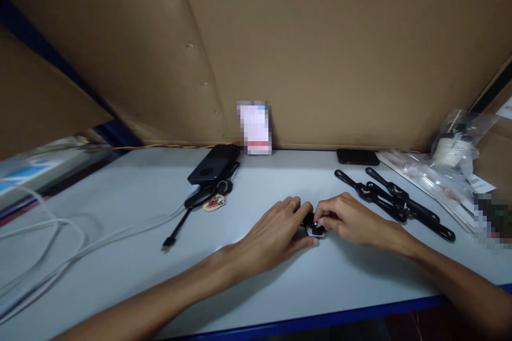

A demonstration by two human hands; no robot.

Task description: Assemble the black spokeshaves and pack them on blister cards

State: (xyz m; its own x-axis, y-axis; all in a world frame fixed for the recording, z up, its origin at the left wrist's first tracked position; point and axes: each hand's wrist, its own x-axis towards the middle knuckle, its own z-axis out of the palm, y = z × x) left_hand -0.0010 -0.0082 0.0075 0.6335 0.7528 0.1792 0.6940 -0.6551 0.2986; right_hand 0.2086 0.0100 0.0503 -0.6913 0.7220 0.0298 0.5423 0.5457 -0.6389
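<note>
A small black watch body lies on the pale table between my two hands. My left hand curls around its left side, thumb and fingers pressed to it. My right hand pinches its right side with bent fingers. Most of the piece is hidden by my fingers. Several black watch straps lie just right of my right hand, apart from it.
A black power bank with keys and a charm sits at the back left. White cables trail left. A dark phone lies by the cardboard wall. Plastic bags fill the right. The blue table edge is near.
</note>
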